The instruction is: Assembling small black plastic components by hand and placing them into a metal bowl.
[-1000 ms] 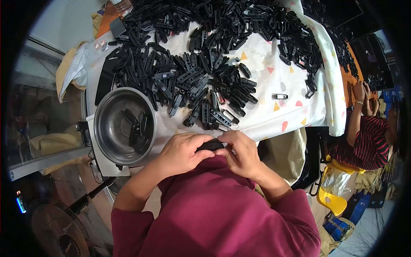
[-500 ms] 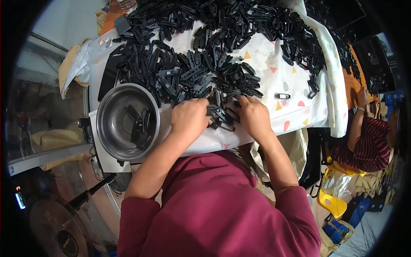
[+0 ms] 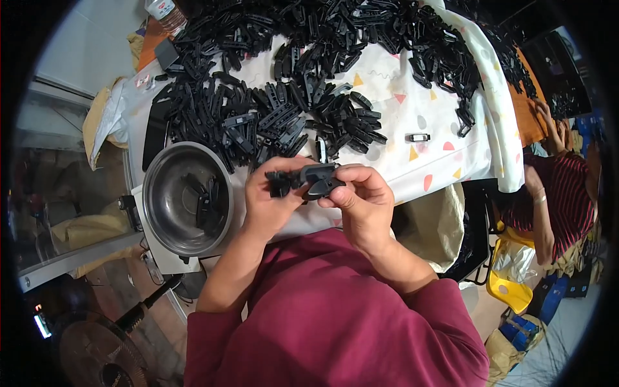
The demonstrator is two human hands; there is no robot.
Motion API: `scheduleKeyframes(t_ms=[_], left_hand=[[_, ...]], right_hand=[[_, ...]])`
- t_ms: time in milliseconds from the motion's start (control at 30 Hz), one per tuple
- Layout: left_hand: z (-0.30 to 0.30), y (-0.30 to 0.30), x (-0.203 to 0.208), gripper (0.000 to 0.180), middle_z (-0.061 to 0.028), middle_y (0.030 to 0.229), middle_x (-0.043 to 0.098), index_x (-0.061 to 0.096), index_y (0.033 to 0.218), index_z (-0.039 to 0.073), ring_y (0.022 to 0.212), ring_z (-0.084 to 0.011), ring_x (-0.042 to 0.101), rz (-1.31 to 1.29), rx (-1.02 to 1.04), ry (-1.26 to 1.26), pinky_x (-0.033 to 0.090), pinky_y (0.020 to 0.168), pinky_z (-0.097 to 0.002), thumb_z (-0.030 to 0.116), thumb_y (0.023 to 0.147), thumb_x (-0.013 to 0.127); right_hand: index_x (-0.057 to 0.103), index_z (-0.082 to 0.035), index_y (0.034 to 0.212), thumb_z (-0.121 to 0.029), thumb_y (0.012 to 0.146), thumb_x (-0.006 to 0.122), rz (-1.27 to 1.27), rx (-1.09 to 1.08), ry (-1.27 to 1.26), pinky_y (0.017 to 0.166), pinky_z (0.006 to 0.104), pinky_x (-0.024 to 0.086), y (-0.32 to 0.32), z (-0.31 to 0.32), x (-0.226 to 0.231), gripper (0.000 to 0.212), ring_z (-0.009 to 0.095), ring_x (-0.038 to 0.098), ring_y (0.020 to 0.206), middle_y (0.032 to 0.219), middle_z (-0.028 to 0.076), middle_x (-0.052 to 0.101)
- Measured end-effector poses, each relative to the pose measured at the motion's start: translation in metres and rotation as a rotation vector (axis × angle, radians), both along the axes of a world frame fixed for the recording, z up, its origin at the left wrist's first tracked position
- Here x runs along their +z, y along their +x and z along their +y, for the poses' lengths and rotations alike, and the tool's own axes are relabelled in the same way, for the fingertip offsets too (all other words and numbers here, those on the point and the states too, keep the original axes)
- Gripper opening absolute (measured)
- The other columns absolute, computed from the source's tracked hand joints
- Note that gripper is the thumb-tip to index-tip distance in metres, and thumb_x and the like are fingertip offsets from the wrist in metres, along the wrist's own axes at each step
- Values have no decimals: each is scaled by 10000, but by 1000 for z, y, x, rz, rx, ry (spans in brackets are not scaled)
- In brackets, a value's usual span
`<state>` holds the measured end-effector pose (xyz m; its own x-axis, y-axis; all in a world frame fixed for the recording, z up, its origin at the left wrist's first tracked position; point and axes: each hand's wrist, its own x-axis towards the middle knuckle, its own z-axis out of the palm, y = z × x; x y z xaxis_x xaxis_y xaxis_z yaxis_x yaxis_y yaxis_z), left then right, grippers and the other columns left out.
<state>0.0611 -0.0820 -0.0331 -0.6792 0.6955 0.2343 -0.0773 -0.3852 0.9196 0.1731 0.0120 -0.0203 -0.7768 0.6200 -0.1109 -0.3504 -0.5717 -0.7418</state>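
Note:
Above the table's near edge, my left hand (image 3: 265, 205) is closed around a few black plastic parts (image 3: 317, 173), elongated pieces whose exact kind I cannot tell. Fingers and thumb of my right hand (image 3: 366, 209) pinch the right end of this bunch. Just beyond my hands lies a big heap of similar black parts (image 3: 277, 119). One piece with a pale face (image 3: 321, 149) stands out at the heap's near edge. A steel bowl (image 3: 149, 216) to the left of my left hand has several black parts in it.
A lone part (image 3: 418, 137) lies on the patterned white tablecloth (image 3: 387, 113) at right. More heaps spread along the far side. A plastic bottle (image 3: 166, 16) stands far left, a fan (image 3: 103, 348) lower left. At right, a co-worker in a striped shirt (image 3: 561, 200) sits by a yellow chair (image 3: 509, 290).
Both hands have come back from the heap toward me and closer together, lifting a few black parts off the cloth. The whole view has shifted slightly. The co-worker's arms have moved.

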Motion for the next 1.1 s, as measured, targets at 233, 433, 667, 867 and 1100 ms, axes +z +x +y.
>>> scheduleKeyframes(t_ms=[233,433,667,867,1100], left_hand=[[-4,8,13,351,-143,975,630,534,1027,11,855,-208,624,304,92,-15,430,924,-408,16,718,701],[-14,1,7,323,-191,1005,596,535,995,-22,954,-257,581,251,51,-53,455,857,-370,119,755,699],[-35,1,-5,206,-149,949,628,571,932,-15,923,-210,597,-141,-92,-178,456,840,-323,105,789,661],[-39,-25,-2,174,-122,841,600,509,936,33,732,-224,615,-262,229,14,517,700,-359,6,776,572],[-19,-13,-12,72,-78,713,591,582,754,89,673,-251,604,1282,288,-1046,487,582,-364,80,699,538]], right_hand=[[551,29,932,39,780,630,50,-163,321,658,279,544,-1,-6,-5,171,182,601,762,980,129,535],[523,34,975,-29,794,642,-235,-12,845,709,283,508,-2,5,2,225,170,553,908,1057,139,510],[542,-12,999,-209,739,724,-414,227,1052,641,309,494,12,8,-20,373,226,604,810,997,119,577],[574,-81,1024,-143,670,682,-909,-26,1781,675,344,474,-12,74,-48,375,288,555,842,918,94,559],[595,-93,993,-156,699,643,-752,-115,2047,677,340,473,-29,81,-48,304,262,536,811,932,83,562]])
